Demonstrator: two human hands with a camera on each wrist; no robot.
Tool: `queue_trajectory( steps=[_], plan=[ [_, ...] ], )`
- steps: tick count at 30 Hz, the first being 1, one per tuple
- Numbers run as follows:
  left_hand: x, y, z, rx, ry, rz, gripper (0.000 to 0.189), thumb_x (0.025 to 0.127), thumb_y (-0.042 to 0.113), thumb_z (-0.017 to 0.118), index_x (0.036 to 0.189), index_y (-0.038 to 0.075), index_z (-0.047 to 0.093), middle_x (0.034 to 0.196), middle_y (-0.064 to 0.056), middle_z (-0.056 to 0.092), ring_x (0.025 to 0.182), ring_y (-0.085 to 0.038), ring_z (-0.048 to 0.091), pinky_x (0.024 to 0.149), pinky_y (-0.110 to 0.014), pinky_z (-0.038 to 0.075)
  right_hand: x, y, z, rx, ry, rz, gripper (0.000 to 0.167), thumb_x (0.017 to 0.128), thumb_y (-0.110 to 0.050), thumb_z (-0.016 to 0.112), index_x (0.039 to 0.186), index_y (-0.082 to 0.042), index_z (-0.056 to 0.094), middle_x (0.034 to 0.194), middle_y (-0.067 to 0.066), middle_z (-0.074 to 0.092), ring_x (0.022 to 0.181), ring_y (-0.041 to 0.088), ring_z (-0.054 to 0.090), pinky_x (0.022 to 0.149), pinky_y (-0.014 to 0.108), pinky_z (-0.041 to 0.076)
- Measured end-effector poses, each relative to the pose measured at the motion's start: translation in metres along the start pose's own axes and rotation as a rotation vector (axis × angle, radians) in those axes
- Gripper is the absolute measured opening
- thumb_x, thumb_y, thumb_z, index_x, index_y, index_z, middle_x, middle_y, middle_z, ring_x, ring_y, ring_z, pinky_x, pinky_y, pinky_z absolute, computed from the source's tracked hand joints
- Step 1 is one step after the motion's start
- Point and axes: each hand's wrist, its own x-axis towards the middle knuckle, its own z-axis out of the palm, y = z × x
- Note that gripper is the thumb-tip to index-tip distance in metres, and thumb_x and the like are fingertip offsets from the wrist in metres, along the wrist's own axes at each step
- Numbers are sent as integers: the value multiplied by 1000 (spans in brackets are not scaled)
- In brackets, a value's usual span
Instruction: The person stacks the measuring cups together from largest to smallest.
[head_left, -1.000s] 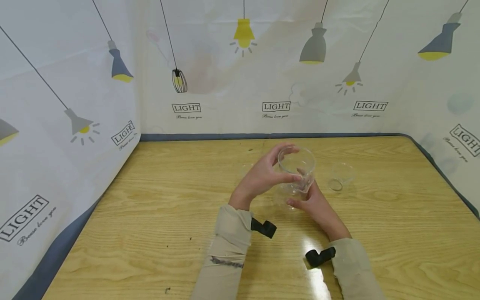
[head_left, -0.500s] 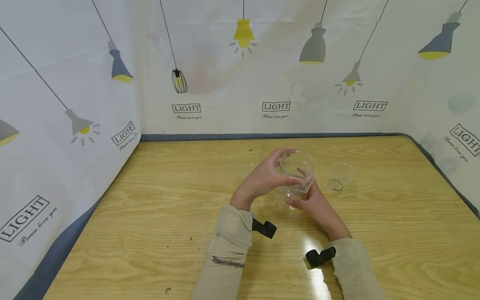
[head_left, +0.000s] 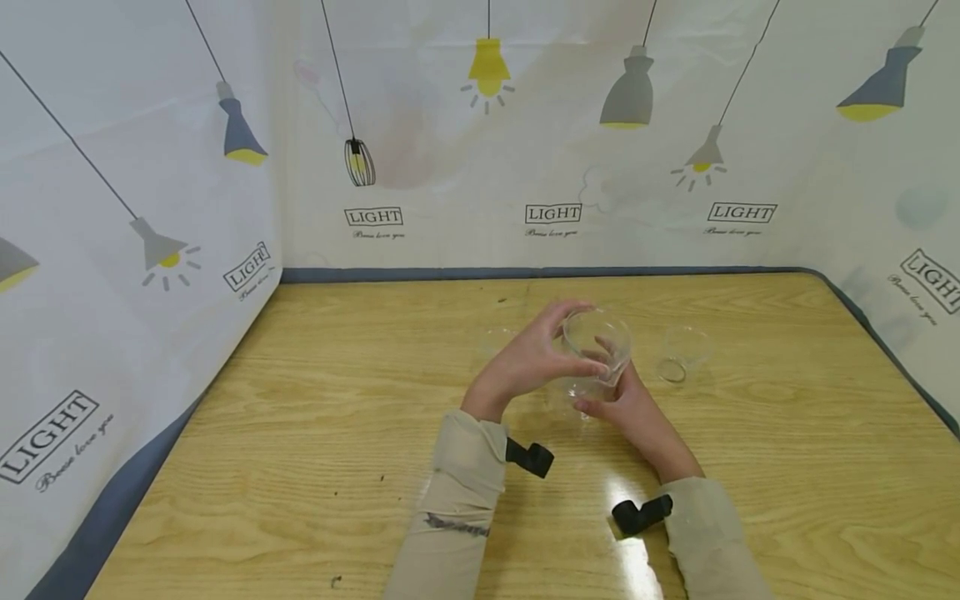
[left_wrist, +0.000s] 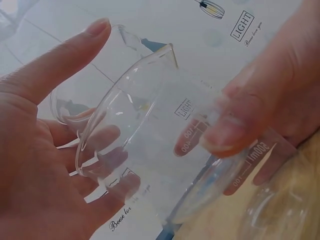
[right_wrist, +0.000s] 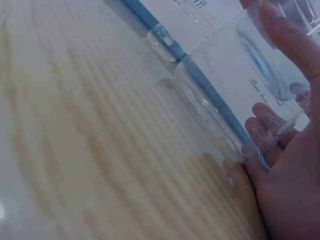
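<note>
My left hand grips the upper of two clear glass beakers near its rim, thumb in front and fingers behind. Its lower part sits inside a larger beaker, which my right hand holds from the right, thumb across the near side. In the left wrist view the larger beaker's pouring lip points up, and a white 500 ml mark shows by the right thumb. Through the glass in the right wrist view, the inner beaker's round base is visible. The outer base is low over the table.
Another small clear beaker stands to the right on the wooden table. A further glass rim shows behind my left hand, mostly hidden by it. Printed cloth walls enclose the table's back and sides.
My left hand and the upper beaker have come down slightly, so the beaker sits deeper in the larger one. The right hand stays in place.
</note>
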Motion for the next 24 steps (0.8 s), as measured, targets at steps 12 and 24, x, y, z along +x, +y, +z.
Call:
queue_trajectory(
  steps=[12,24],
  plan=[
    [0,-2,1,41,-27,-53,78,70,39,74,136,26,34,138,10,28,125,-15,30,97,-38,32,0,0,0,-18,-10,5,86,78,-10,69,140,-34,13,139,5,30,127,25,28,99,53,23],
    [0,-6,1,48,-44,-68,80,68,39,75,135,25,34,139,10,26,125,-16,30,95,-37,35,1,-1,0,-11,2,1,88,76,-11,71,140,-30,14,139,7,30,126,24,28,98,52,26]
  ],
)
